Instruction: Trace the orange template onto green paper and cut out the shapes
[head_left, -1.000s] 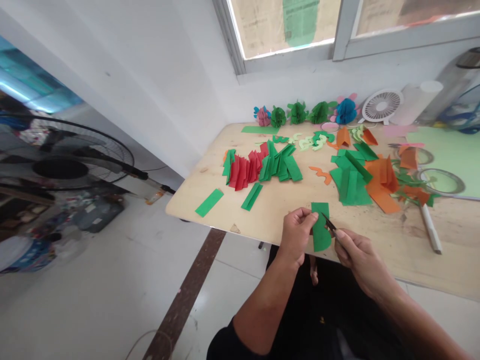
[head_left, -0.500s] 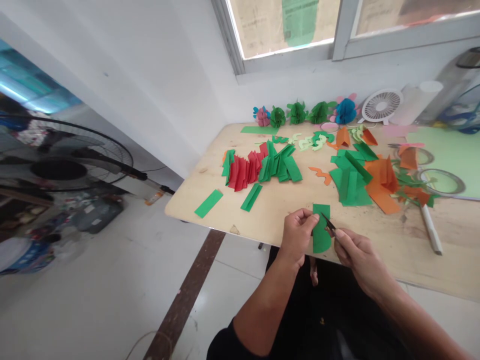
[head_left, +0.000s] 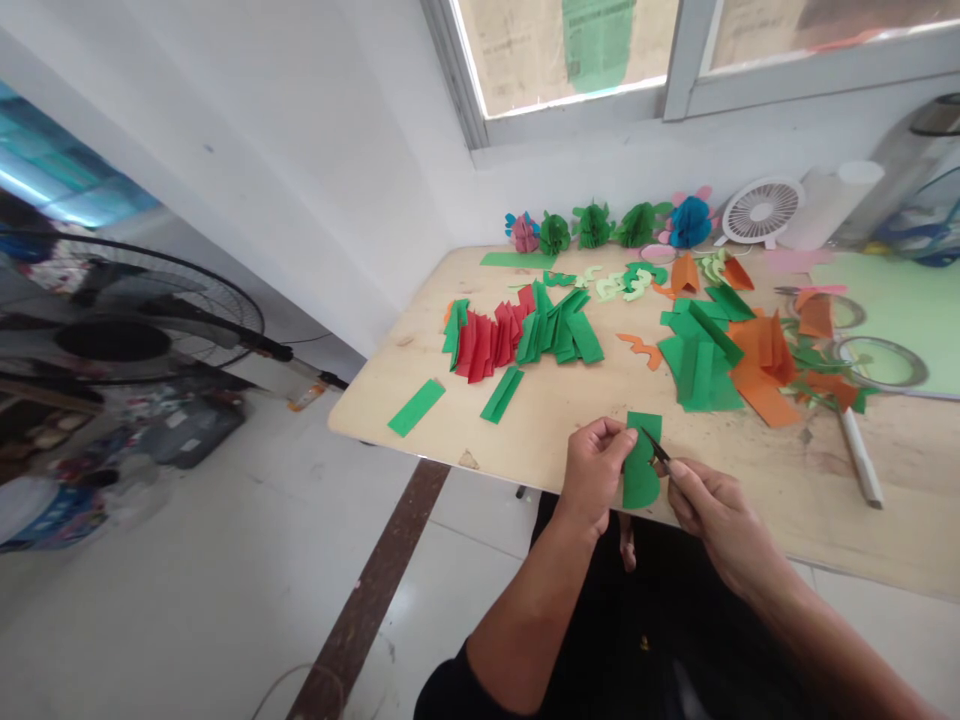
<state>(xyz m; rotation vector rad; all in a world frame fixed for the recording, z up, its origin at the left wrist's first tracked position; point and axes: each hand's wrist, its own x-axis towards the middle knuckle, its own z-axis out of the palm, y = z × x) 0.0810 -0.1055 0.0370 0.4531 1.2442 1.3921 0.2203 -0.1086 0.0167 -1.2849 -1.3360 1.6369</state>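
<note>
Over the table's front edge, my left hand point(head_left: 598, 465) pinches the left side of a piece of green paper point(head_left: 640, 480). The lower right of the paper has a rounded outline with a notch above it. My right hand point(head_left: 705, 495) is closed around a pair of scissors point(head_left: 658, 447), whose dark blades lie at the paper's right side, pointing up and left. Their handles are hidden in my fingers. Beyond my hands, folded green paper pieces point(head_left: 701, 370) and orange paper point(head_left: 761, 375) lie in a loose pile.
Red folded strips point(head_left: 480, 345) and green folded strips point(head_left: 559, 325) lie on the wooden table point(head_left: 420, 330). Along the wall stand paper ornaments point(head_left: 592, 226) and a small white fan point(head_left: 761, 212). A utility knife point(head_left: 862, 460) and tape rolls point(head_left: 881, 362) are on the right.
The scissors have cut further into the green paper's right side, and a notch now shows above its rounded lower part. The paper has shifted and tilted slightly; both hands stay nearly in place.
</note>
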